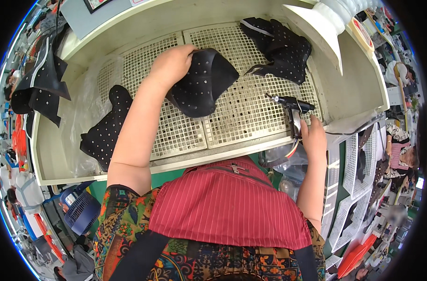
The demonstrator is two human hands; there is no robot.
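Note:
My left hand (172, 63) grips a black perforated shoe upper (205, 84), holding it over the cream grid surface (241, 117) of the work booth. My right hand (314, 136) is wrapped around the handle of a black and silver spray gun (290, 105) at the booth's right front edge, its nozzle pointing left toward the held piece. Coloured wires hang below that tool. A second black perforated upper (103, 133) lies at the left of the grid beside my left forearm. Another one (281, 49) rests at the back right.
More black uppers (40, 84) hang over the booth's left wall. A white funnel hood (316, 23) sits at the back right. White mesh trays (356, 187) stand to my right, a blue fan (80, 208) at lower left. Other people work at the right edge.

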